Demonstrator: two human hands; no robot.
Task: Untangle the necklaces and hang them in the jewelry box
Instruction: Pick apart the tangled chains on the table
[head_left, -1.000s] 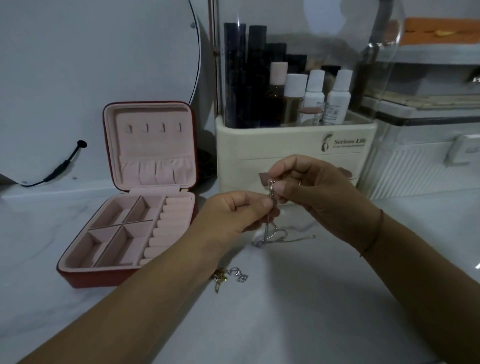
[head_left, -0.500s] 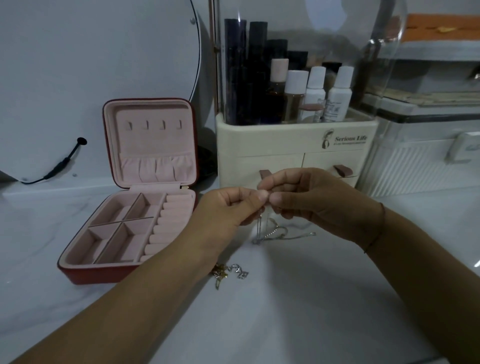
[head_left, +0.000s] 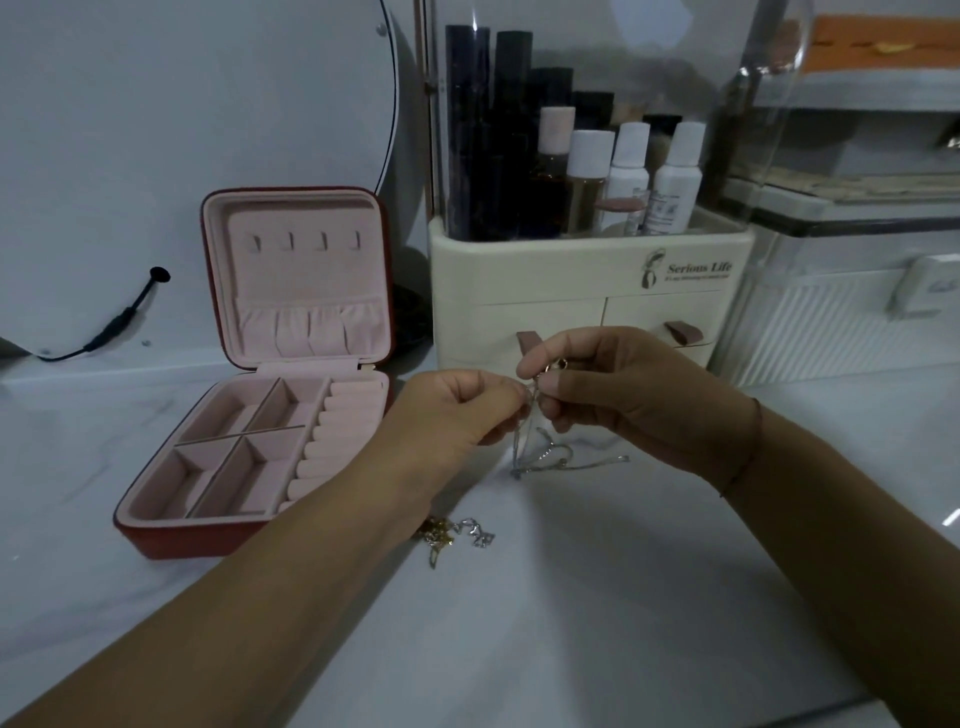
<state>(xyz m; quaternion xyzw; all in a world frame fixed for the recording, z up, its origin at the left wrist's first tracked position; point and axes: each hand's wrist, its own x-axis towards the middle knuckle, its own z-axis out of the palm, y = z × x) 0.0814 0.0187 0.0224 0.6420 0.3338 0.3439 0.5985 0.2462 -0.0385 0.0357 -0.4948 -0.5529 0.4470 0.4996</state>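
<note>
A thin silver necklace (head_left: 545, 457) hangs between my two hands, its lower loops resting on the white counter. My left hand (head_left: 457, 410) pinches the chain at its top. My right hand (head_left: 618, 395) pinches it right beside, with a small clasp showing at the fingertips. A second tangle of gold and silver chain (head_left: 457, 535) lies on the counter beside my left forearm. The red jewelry box (head_left: 171, 535) stands open at the left, pink inside, with a row of hooks (head_left: 306, 241) in its upright lid, all bare.
A cream cosmetics organiser (head_left: 587, 291) with bottles and a clear cover stands right behind my hands. A clear ribbed storage box (head_left: 831, 322) sits at the right. A round mirror (head_left: 156, 130) with a black cable leans on the wall at the left.
Both hands stayed pinched together on the chain; they dropped from their raised position a second ago, and since half a second ago the right fingers shifted so the clasp shows.
</note>
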